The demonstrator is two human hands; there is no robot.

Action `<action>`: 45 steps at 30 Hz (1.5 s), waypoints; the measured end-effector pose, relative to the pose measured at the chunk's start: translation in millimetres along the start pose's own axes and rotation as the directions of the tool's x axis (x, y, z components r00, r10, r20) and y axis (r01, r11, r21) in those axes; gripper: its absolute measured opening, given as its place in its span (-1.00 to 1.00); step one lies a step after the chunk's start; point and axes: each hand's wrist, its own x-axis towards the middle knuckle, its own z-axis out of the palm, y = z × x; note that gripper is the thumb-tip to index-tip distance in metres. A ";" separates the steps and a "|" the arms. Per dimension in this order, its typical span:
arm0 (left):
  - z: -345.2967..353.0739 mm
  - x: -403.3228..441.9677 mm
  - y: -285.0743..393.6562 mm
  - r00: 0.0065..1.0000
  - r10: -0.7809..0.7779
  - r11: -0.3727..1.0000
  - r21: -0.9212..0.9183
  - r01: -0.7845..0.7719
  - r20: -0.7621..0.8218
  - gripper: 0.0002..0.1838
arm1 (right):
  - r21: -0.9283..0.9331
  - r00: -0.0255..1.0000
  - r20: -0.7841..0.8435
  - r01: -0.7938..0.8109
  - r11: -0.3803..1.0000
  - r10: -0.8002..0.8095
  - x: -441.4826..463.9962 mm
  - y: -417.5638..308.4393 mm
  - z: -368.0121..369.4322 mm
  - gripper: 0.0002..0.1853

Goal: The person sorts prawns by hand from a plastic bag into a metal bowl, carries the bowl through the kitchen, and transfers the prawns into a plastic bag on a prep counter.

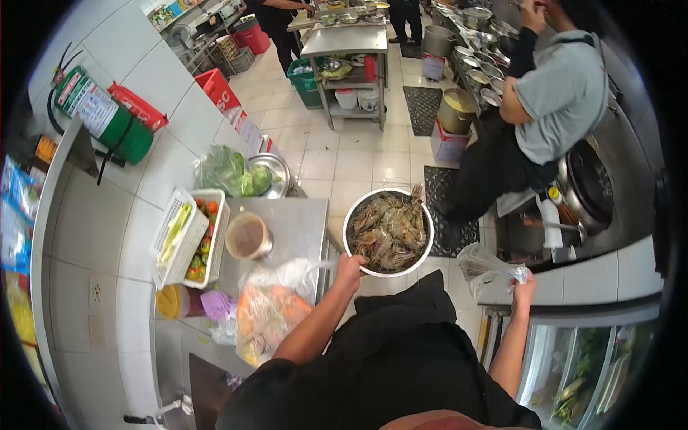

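My left hand (350, 273) is closed on the near left rim of a round white bowl (423, 259). Heaped inside are large raw prawns (390, 228), grey-brown with long feelers. Out to the right, my right hand (524, 287) grips a clear plastic bag (481, 266), crumpled at the fingers and hanging loose toward the left. Whether anything is in the bag I cannot tell.
At left, a steel table (297, 215) carries a brown-filled tub (249, 236), vegetable baskets (175, 240) and bagged orange food (269, 315). A co-worker (559, 100) stands at the stove on the right. Below is a glass-fronted fridge (573, 373). Black mats (441, 193) lie on the floor.
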 end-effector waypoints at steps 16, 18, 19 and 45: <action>34.3 209.0 183.3 0.874 0.055 0.951 -0.243 -0.193 -0.482 -0.72 | 0.238 0.675 0.654 0.245 0.940 -0.341 238.9 -266.7 382.6 -0.88; 17.1 231.5 188.2 0.853 0.072 0.950 -0.225 -0.216 -0.517 -0.73 | 0.235 0.580 0.731 0.280 0.931 -0.359 261.1 -295.3 427.9 -0.88; 15.1 244.9 195.8 0.846 0.087 0.947 -0.220 -0.234 -0.525 -0.73 | 0.257 0.540 0.740 0.324 0.910 -0.401 277.0 -302.7 452.8 -0.88; -105.5 611.8 505.1 0.692 0.019 0.882 -0.313 -0.351 -0.722 -0.75 | 0.441 0.553 0.678 0.221 0.870 -0.484 488.3 -558.8 873.0 -0.81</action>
